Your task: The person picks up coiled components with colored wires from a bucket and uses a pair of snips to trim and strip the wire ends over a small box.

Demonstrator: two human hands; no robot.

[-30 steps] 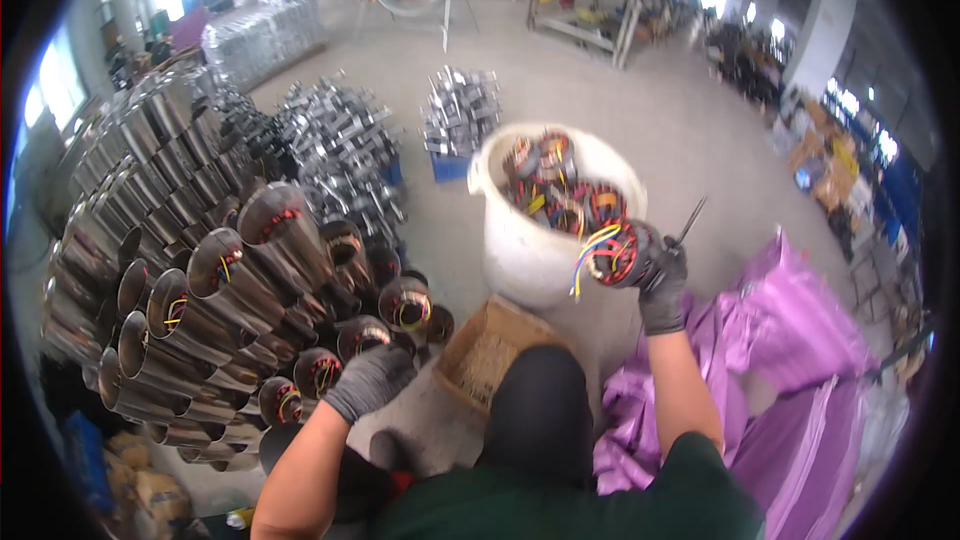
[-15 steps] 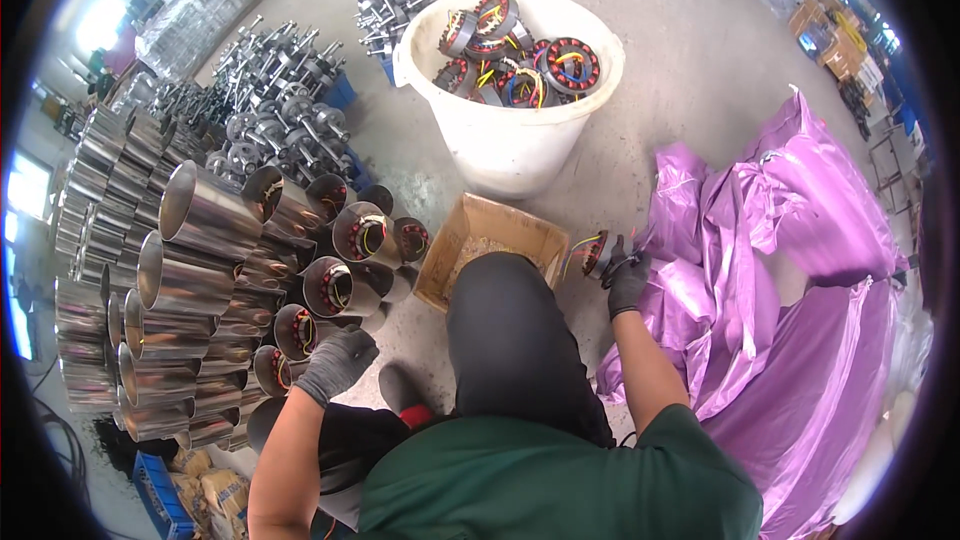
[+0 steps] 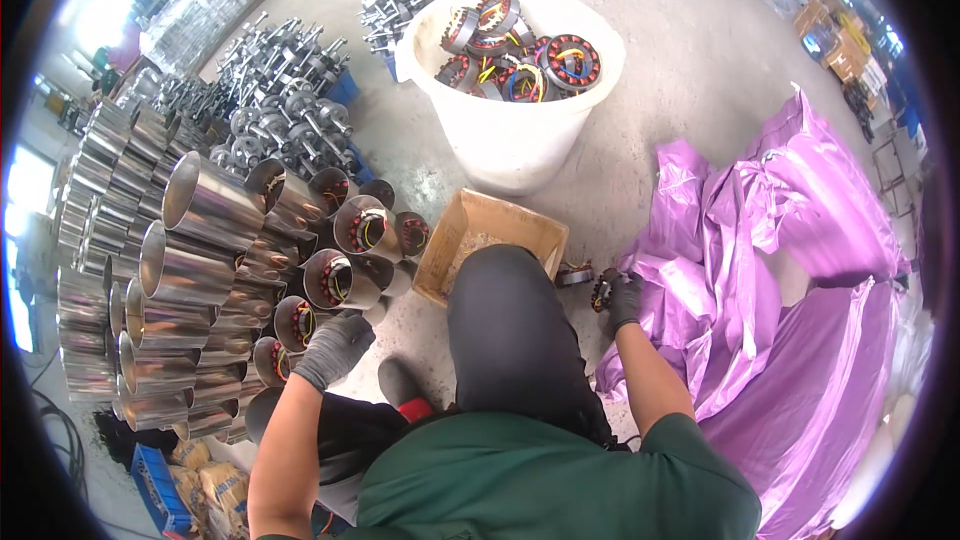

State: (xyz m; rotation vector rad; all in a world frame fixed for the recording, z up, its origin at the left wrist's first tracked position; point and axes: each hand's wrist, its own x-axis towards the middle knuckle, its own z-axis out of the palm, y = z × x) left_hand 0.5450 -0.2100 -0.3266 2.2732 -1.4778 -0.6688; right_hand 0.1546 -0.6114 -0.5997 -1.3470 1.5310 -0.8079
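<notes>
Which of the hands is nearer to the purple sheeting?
Right. The right hand is beside the purple sheeting, at its left edge; the left hand is farther off, across the knee, by the metal tubes.

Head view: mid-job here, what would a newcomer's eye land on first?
Probably the big white tub at top centre, with its pile of dark rings wound in red and trailing coloured wires. Next, the crumpled purple sheeting filling the right side, beside the gloved right hand. Then the bank of shiny metal cylinders at left, open ends facing the person.
</notes>
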